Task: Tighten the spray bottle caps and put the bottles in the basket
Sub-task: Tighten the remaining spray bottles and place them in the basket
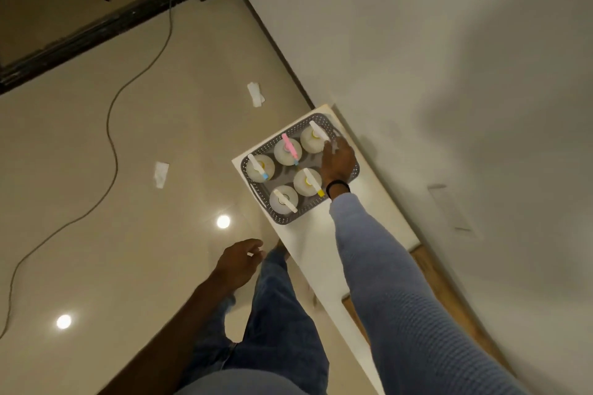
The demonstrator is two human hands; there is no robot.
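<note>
A grey perforated basket stands on a white table top against the wall. Several spray bottles stand upright in it, seen from above: one with a blue-tipped nozzle, a pink one, a white one, a yellow-tipped one and another white one. My right hand reaches into the basket's far right corner, its fingers curled down over a pale bottle top that is mostly hidden. My left hand hangs beside my leg, loosely curled, holding nothing.
The white wall runs close along the table's right side. On the glossy floor lie two scraps of white paper and a long cable. A dark threshold strip crosses the floor at the top left.
</note>
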